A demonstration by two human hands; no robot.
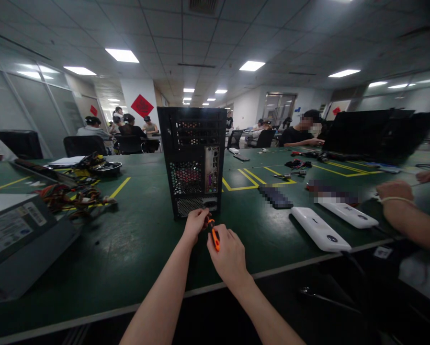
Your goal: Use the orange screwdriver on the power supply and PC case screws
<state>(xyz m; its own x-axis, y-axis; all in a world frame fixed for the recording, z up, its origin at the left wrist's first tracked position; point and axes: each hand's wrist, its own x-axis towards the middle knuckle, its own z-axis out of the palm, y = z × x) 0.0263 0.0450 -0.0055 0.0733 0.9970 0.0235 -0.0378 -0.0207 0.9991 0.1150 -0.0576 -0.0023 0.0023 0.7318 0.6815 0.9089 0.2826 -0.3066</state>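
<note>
A black computer case [191, 115] stands upright on the green table, its rear panel facing me. Its metal port plate [211, 168] is on the right side, with a perforated power supply panel [190, 207] at the bottom. My right hand [229, 251] is wrapped round the orange and black handle of a screwdriver [214, 237], which points toward the lower right of the case. Pinched together at the screwdriver's front end are the fingers of my left hand [196, 225], close to the bottom of the case. Whatever sits between them, and the screwdriver's tip, is hidden.
White power banks [319, 229] and a dark phone [275, 196] lie to the right. Another person's arm [412, 215] reaches in there. At left are a metal box with a label [17, 235] and tangled cables [78, 195]. Black monitors [373, 134] stand at back right.
</note>
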